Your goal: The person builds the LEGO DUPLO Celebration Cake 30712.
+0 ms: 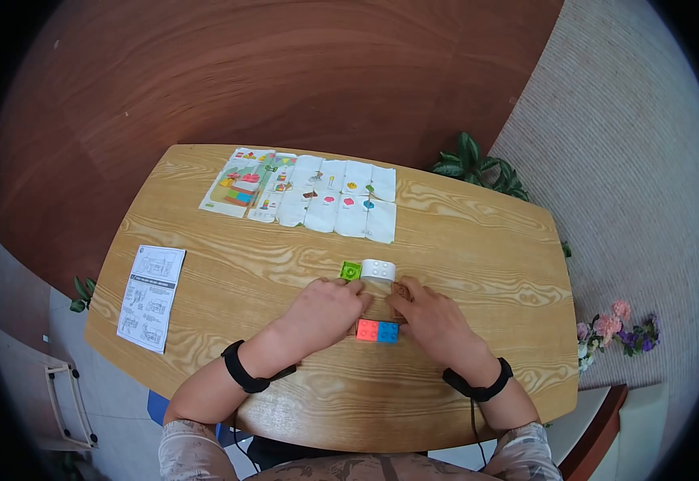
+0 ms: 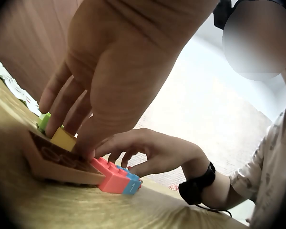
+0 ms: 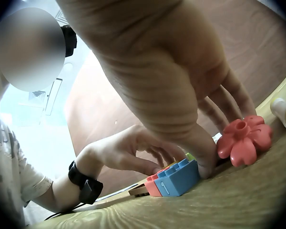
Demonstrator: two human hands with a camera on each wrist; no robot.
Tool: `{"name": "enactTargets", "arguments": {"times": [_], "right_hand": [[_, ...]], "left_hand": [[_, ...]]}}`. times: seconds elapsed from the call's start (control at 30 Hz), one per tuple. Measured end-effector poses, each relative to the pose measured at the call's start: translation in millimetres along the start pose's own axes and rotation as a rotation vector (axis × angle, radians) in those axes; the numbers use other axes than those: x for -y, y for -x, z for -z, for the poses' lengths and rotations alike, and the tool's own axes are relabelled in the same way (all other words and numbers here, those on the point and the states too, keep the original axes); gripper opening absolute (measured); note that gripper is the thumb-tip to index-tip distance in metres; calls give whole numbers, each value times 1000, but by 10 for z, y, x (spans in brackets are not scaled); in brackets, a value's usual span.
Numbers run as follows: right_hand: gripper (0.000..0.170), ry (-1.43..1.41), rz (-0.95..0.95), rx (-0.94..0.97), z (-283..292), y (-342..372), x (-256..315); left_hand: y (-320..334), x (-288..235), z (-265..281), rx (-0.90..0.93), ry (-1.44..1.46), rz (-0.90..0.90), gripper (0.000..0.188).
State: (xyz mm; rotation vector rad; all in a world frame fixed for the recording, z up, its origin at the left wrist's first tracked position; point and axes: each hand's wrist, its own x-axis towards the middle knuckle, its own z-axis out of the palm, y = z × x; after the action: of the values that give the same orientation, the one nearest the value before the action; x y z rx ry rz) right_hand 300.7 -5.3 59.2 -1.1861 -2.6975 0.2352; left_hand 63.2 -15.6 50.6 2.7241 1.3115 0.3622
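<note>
My left hand (image 1: 329,309) reaches down over the toy bricks, fingers extended. In the left wrist view its fingers are right at a yellow brick (image 2: 64,138) and its thumb is near a coral-red brick (image 2: 114,176). A brown piece with a hollow underside (image 2: 62,164) lies in front. My right hand (image 1: 437,321) is lowered opposite, its thumb beside a blue brick (image 3: 178,177) that sits against the coral-red one. Its other fingers extend behind a red flower piece (image 3: 244,140). Beyond the fingertips are a green brick (image 1: 350,271) and a white arched brick (image 1: 378,270).
A colourful unfolded picture sheet (image 1: 333,196) lies at the table's far side. Another printed sheet (image 1: 151,298) is on the left. A small white and yellow cylinder (image 3: 283,112) stands past the flower piece. Plants (image 1: 477,167) and flowers (image 1: 610,325) are beyond the table (image 1: 493,240).
</note>
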Motion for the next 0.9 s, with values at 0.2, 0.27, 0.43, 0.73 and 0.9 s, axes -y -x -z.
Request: {"name": "enactTargets", "arguments": {"times": [0.2,0.27,0.43,0.73,0.9], "right_hand": [[20,-36,12,16,-9,8,-41],[19,-41,18,8,-26,15,-55],[23,-42,8,23,9,3,-47],[33,-45,-28,34,72,5,-1],[27,-60,-3,-35,110,-15,24]], "left_hand": [[0,-5,-1,8,1,3,17],[1,-14,15,4,2,6,17],[-7,-97,120,-70,42,45,14],[4,-201,253,-89,220,29,19],[2,-206,251,-28,231,91,24]]}}
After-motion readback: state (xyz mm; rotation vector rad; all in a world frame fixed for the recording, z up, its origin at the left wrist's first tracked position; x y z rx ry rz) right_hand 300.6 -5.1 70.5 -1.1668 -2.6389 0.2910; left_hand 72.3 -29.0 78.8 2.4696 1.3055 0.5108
